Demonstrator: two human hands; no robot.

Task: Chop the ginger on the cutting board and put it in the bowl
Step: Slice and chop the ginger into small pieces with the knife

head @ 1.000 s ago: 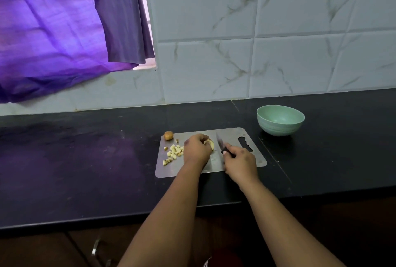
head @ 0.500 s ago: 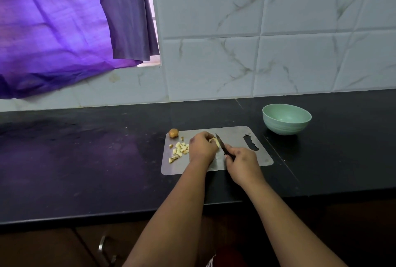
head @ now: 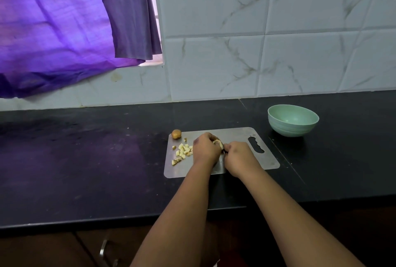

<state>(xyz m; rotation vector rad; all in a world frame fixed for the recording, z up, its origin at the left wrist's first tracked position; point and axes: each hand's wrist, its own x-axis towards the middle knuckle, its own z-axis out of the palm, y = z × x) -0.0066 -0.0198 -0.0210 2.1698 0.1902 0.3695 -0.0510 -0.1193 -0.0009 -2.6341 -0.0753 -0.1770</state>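
On the cutting board point(head: 265, 160), my left hand point(head: 204, 149) still pinches the ginger point(head: 217, 142); my right hand point(head: 240, 156), gripping the knife point(head: 224, 150), has closed in beside it, hiding the blade.

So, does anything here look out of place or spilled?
One thing: a small brown knob of ginger sits at the far left corner of the cutting board, half off its edge onto the counter. The chopped pieces lie together on the board, and the bowl stands upright.
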